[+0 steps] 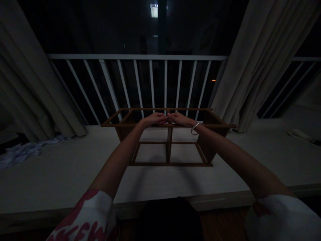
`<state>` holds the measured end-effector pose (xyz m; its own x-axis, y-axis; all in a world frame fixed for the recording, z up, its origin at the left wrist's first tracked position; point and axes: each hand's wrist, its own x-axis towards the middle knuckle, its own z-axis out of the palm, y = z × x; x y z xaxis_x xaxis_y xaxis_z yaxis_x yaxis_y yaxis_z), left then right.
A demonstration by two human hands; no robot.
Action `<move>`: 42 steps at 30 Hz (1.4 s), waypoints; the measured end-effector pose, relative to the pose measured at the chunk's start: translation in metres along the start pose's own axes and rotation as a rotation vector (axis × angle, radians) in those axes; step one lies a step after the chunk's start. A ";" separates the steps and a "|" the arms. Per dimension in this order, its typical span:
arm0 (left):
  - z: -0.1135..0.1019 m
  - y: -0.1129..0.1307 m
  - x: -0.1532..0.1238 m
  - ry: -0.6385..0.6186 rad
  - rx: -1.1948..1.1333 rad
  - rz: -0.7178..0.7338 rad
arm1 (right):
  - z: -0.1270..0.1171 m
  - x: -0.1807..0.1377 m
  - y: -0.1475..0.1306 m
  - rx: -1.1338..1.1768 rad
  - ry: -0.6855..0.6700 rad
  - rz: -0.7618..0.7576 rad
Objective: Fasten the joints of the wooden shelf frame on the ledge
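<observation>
A brown wooden shelf frame [169, 147] stands on the pale sill, with a divider down its middle. Both arms stretch forward over its front top rail. My left hand [154, 118] is closed near the top of the divider, fingers curled and pressed together. From the other side my right hand [180, 119], with a silver bangle [195, 128] at its wrist, also has its fingers drawn together. The fingertips nearly meet at the short top crosspiece. Whatever they pinch, if anything, is too small and dark to make out.
White railing bars [151, 83] rise behind the frame, before a dark window. Grey curtains hang at left [37, 73] and right [260, 60]. Crumpled patterned cloth or paper [25, 152] lies on the sill [82, 174] at left. The room is dim.
</observation>
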<state>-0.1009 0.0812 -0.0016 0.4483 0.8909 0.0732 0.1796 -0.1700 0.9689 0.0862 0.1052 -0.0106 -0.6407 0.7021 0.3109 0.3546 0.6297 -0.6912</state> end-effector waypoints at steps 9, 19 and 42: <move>0.001 0.002 -0.004 0.040 -0.036 0.004 | 0.000 -0.002 -0.004 -0.004 -0.032 0.044; 0.003 0.003 0.000 0.201 -0.005 -0.037 | -0.004 -0.007 -0.011 0.087 -0.049 0.070; 0.009 0.008 -0.004 0.278 -0.006 0.004 | -0.003 -0.004 -0.005 0.110 -0.053 0.068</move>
<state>-0.0939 0.0724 0.0035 0.1912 0.9718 0.1384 0.1724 -0.1720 0.9699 0.0892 0.1004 -0.0064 -0.6537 0.7216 0.2279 0.3237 0.5388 -0.7778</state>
